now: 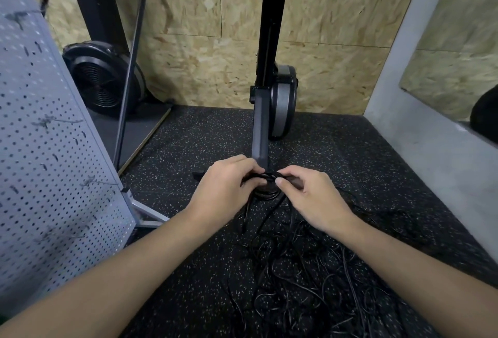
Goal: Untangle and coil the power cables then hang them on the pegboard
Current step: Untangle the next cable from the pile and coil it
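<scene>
A small coil of black power cable (268, 192) hangs between my hands above the speckled floor. My left hand (226, 189) grips the coil's left side with curled fingers. My right hand (310, 192) pinches its right side between thumb and fingers. Loose ends trail from the coil down into a tangled pile of black cables (310, 278) on the floor below my forearms. The grey pegboard (45, 149) stands at the left, with black hooks on it.
A black exercise machine post and flywheel (280, 100) stand straight ahead against the chipboard wall. A fan-wheel machine (105, 79) sits at the back left. The pegboard's metal foot (145, 211) juts onto the mat. A grey wall with a mirror (420, 111) runs along the right.
</scene>
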A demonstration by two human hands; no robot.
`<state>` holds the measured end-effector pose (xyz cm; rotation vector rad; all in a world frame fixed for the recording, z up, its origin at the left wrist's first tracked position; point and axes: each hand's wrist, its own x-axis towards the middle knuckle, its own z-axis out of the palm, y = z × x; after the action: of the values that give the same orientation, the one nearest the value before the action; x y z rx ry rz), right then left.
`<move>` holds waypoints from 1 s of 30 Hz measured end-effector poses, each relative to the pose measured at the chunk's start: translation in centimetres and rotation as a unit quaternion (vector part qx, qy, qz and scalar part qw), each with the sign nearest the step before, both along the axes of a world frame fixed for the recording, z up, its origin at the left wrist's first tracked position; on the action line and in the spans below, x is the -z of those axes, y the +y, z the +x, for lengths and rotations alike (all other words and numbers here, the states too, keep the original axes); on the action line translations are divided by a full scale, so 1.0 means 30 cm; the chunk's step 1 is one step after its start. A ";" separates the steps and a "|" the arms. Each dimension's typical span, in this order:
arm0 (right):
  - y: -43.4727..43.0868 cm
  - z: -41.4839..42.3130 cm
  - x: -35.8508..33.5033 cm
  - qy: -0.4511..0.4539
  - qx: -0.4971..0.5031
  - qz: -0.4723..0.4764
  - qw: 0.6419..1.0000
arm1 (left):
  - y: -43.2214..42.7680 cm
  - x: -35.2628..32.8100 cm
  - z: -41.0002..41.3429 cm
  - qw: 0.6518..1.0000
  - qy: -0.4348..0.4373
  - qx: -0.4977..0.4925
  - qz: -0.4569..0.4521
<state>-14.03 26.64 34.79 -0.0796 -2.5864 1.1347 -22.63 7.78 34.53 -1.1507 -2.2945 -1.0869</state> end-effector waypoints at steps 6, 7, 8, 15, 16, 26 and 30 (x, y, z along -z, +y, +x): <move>0.037 -0.011 -0.004 -0.011 0.034 -0.059 0.998 | 0.014 -0.020 0.017 0.997 -0.075 -0.006 0.028; 0.042 -0.012 0.000 -0.020 0.035 -0.062 0.997 | 0.017 -0.020 0.020 0.996 -0.087 -0.003 0.028; 0.047 -0.012 0.002 -0.028 0.030 -0.064 0.997 | 0.016 -0.021 0.021 0.995 -0.094 0.001 0.027; 0.066 0.005 -0.031 -0.053 -0.064 -0.010 0.996 | -0.013 -0.017 0.009 0.994 -0.077 0.077 -0.029; 0.065 0.001 -0.031 -0.053 -0.066 0.009 0.996 | -0.010 -0.012 0.010 0.993 -0.067 0.087 -0.036; 0.077 -0.013 -0.010 -0.084 -0.036 0.062 0.994 | -0.007 -0.003 -0.005 0.996 -0.042 0.070 -0.038; 0.102 -0.020 0.000 -0.094 -0.003 0.045 0.995 | -0.004 -0.008 -0.003 0.991 -0.130 0.035 -0.012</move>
<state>-14.63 29.71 34.79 -0.1661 -2.8008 1.0575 -22.72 7.65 34.76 -1.1672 -2.4832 -1.3090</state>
